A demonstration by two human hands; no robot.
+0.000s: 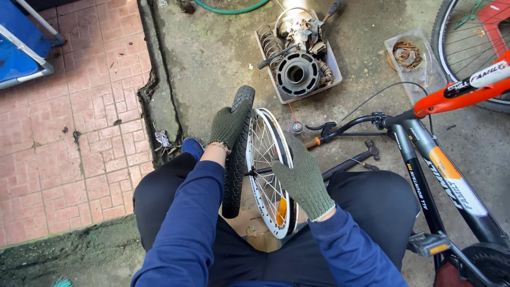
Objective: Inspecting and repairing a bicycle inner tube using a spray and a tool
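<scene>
A small bicycle wheel with a white rim point(261, 159) and silver spokes stands upright between my knees. A black tyre point(236, 154) hangs partly off its left side. My left hand point(228, 125), in a green knit glove, grips the top of the tyre. Also gloved, my right hand point(304, 178) lies flat against the rim's right side with fingers spread. An orange reflector point(281, 204) shows among the lower spokes.
A grey tray point(297, 58) of metal parts and springs lies ahead. An orange-and-black bicycle frame point(446, 159) stands at right, a hammer point(350, 159) and a screwdriver point(313, 142) lie by it. A spoked wheel point(467, 42) is at top right; pink tiles point(69, 106) at left.
</scene>
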